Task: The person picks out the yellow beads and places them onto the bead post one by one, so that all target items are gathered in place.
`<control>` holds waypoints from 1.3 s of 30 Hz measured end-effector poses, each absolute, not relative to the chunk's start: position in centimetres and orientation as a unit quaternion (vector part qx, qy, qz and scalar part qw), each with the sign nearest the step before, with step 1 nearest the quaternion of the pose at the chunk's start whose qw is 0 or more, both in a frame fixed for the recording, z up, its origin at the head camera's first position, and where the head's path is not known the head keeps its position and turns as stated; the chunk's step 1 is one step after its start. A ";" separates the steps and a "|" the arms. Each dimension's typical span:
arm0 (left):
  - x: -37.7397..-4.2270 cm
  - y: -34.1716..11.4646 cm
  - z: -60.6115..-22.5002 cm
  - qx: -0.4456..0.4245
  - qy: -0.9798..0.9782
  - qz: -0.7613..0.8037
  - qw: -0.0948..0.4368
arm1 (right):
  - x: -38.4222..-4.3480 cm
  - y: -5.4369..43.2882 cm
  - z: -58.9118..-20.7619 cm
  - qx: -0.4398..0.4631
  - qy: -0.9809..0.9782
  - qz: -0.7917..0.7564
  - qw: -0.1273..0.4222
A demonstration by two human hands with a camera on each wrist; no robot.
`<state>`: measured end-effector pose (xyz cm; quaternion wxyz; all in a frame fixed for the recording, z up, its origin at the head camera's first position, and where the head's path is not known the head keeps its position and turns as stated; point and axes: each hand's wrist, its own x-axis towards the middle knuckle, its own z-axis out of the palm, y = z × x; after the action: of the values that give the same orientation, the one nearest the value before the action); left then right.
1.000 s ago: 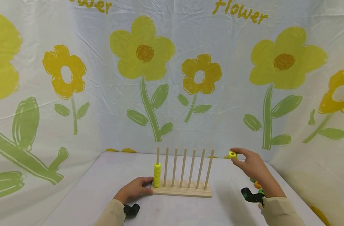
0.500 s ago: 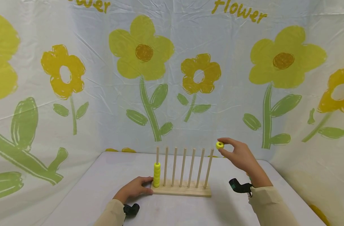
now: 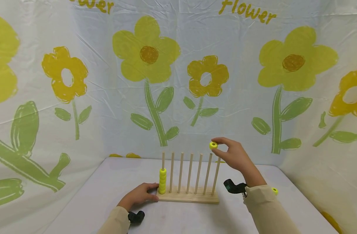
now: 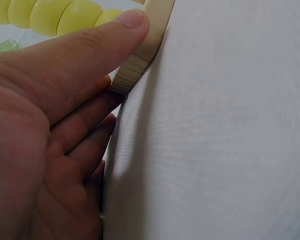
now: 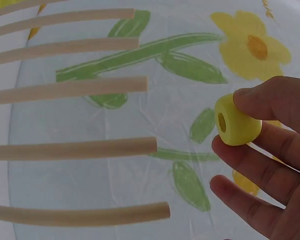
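Note:
A wooden rack with several upright pegs has a pale base (image 3: 190, 197) on the table. On its leftmost peg sits a stack of yellow beads (image 3: 162, 182), with bare peg above. My left hand (image 3: 141, 195) grips the left end of the base; in the left wrist view the thumb (image 4: 105, 47) lies on the wood and the other fingers are behind and below it. Between thumb and fingers my right hand (image 3: 231, 155) pinches a yellow bead (image 5: 242, 122), its hole visible. In the head view this bead is just above the pegs at the rack's right side, apart from them.
Another yellow bead (image 3: 274, 191) lies on the table to the right, partly hidden by the right sleeve (image 3: 269, 208). A white table (image 3: 114, 175) extends around the rack. Behind it hangs a flower-printed cloth (image 3: 178, 107).
My right hand has carried the yellow bead leftward and up, from right of the rack to above its right-hand pegs. The left hand stays at the base's end.

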<state>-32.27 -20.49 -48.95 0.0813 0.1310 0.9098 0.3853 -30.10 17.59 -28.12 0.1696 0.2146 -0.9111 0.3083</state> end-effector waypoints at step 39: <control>-32.4 -20.8 -49.1 0.166 0.903 0.388 0.073 | -31.4 8.1 -27.9 0.263 -0.885 0.367 0.116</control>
<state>-32.37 -20.77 -49.14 0.0733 0.1661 0.9034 0.3885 -31.40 8.11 -27.91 0.1161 0.2634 -0.8847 0.3666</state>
